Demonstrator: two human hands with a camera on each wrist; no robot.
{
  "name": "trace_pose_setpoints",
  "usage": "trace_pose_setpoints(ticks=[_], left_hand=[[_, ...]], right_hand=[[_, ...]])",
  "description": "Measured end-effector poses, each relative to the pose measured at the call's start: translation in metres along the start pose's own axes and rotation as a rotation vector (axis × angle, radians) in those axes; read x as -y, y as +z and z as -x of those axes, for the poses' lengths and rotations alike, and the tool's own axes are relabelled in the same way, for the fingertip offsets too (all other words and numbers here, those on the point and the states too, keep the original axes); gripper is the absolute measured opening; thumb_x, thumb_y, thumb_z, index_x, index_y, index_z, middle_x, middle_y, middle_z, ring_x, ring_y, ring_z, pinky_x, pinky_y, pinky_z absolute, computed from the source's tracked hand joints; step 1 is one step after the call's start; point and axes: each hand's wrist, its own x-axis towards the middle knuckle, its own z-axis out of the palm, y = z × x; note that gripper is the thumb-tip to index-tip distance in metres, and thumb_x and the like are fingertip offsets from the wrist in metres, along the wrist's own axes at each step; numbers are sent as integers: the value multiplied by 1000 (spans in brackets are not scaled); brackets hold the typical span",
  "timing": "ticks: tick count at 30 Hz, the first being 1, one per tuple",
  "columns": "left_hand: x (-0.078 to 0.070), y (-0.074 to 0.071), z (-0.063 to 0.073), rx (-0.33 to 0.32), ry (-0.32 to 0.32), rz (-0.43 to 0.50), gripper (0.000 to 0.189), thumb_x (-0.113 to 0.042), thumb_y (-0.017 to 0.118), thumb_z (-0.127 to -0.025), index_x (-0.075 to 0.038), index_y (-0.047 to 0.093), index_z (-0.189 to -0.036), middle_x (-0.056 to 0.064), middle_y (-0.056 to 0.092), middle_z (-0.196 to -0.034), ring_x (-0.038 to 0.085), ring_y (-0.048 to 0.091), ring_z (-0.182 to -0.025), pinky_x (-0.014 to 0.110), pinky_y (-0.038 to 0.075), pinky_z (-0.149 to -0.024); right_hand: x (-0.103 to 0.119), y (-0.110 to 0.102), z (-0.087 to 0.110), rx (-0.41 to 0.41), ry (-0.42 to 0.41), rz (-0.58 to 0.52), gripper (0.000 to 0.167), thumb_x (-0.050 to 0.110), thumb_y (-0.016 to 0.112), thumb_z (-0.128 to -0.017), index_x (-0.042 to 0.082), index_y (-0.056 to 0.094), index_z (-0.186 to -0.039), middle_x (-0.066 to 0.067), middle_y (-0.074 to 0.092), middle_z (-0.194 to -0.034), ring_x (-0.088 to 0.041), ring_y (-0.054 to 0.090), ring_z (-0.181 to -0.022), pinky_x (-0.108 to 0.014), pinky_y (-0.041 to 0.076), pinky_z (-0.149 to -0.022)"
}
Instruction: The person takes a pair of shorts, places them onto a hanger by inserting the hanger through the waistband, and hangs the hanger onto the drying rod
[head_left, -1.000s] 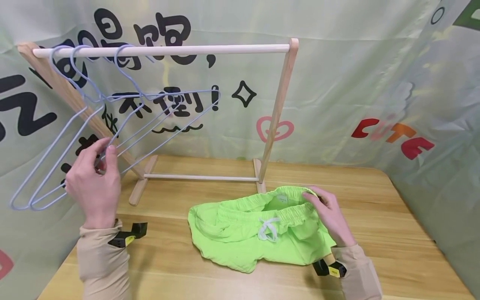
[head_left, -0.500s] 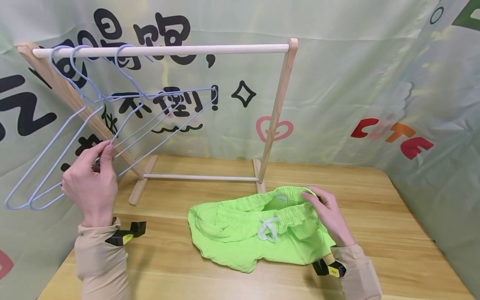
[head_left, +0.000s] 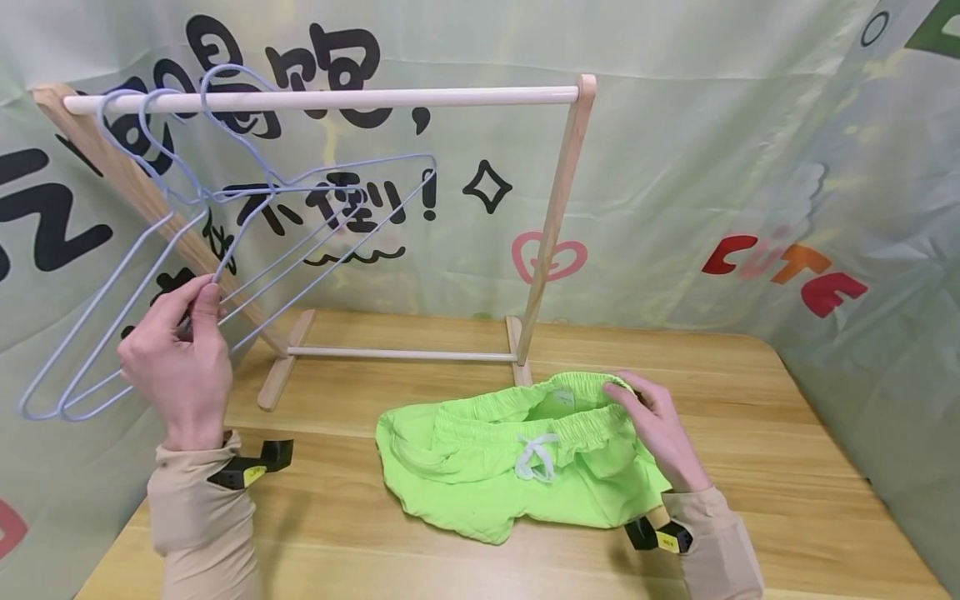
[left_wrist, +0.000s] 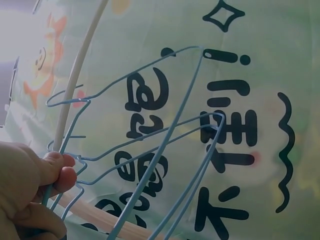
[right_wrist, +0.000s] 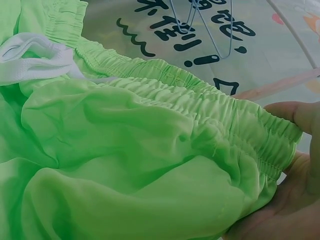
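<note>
Left hand (head_left: 180,357) pinches blue hanger (head_left: 274,184); right hand (head_left: 663,425) grips green shorts (head_left: 465,483) by waistband (head_left: 600,431).
Hook (head_left: 231,67) arches over rail (head_left: 420,97), contact unclear; left hand hides one hanger corner. Shorts on table (head_left: 352,542).

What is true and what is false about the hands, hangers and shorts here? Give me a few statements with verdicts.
1. The left hand has a blue hanger in its grip. True.
2. Two other hangers hook over the top bar. True.
3. The shorts hang from the top bar. False: the green shorts lie on the table.
4. The right hand holds the waistband. True.
5. The drawstring is black. False: the drawstring is white.
</note>
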Motion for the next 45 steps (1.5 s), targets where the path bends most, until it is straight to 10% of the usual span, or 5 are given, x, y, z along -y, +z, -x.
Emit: trace_pose_setpoints(ticks=[45], left_hand=[[7,-1,12,-64,40,225,26,-16,71,-94,10,75,-93,-35,57,-74,-15,47,-62,5,33,-59]], right_hand=[[-1,0,1,0,36,6,30,18,52,-105,-5,65,-120,22,66,-104,1,59,-102,-17,46,-90]])
